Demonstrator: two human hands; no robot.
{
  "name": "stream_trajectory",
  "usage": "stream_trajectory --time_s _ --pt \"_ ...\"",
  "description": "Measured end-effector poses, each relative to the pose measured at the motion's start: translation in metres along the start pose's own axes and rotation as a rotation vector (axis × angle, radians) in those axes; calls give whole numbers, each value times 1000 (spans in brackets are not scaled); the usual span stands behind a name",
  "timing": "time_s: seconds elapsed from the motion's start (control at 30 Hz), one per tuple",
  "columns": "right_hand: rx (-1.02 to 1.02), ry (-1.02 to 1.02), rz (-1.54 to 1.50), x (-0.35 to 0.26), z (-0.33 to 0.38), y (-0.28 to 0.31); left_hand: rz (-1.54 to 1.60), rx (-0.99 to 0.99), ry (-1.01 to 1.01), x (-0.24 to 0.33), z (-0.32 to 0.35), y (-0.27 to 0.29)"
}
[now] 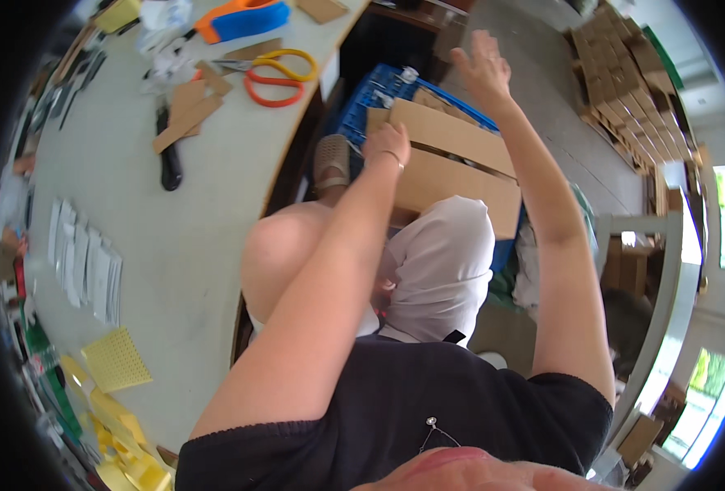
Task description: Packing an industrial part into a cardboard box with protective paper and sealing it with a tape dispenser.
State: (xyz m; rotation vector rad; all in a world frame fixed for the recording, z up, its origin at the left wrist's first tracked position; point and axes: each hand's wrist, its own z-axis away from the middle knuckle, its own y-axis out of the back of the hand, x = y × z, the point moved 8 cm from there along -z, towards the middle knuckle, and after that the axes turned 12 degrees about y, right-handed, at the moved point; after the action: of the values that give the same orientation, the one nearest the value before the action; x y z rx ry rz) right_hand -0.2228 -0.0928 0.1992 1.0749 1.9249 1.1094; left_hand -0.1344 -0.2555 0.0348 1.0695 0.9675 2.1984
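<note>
A brown cardboard box (460, 176) lies in front of my knees, tilted, with a dark gap running between its two top flaps. My left hand (388, 145) is closed at the box's left end, its fingers bent over the edge. Beyond the box's far right corner, my right hand (485, 67) is raised in the air. Its fingers are stretched out, and it holds nothing. Under and behind the box shows a blue plastic crate (370, 98) with cardboard pieces in it.
On the table (190, 270) to my left lie scissors (276, 78), a black-handled knife (168, 155), cardboard scraps (189, 114), white packets (84, 258) and a yellow sheet (117, 360). Stacked cartons (632, 90) stand on a pallet at the far right. A pale frame (665, 286) rises beside me.
</note>
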Motion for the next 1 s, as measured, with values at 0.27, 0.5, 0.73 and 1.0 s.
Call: stream_trajectory --time_s 0.27,0.5,0.73,1.0 --pt "-572 -147 -35 22 90 -148 -27 86 -202 20 12 -29" --pt "-696 -172 -143 -35 48 -179 258 122 -51 1 8 -11" --pt "-650 -77 -138 -37 49 -173 218 113 -129 3 22 -2" --pt "-567 72 -71 -50 61 -150 142 171 -197 0 28 -12"
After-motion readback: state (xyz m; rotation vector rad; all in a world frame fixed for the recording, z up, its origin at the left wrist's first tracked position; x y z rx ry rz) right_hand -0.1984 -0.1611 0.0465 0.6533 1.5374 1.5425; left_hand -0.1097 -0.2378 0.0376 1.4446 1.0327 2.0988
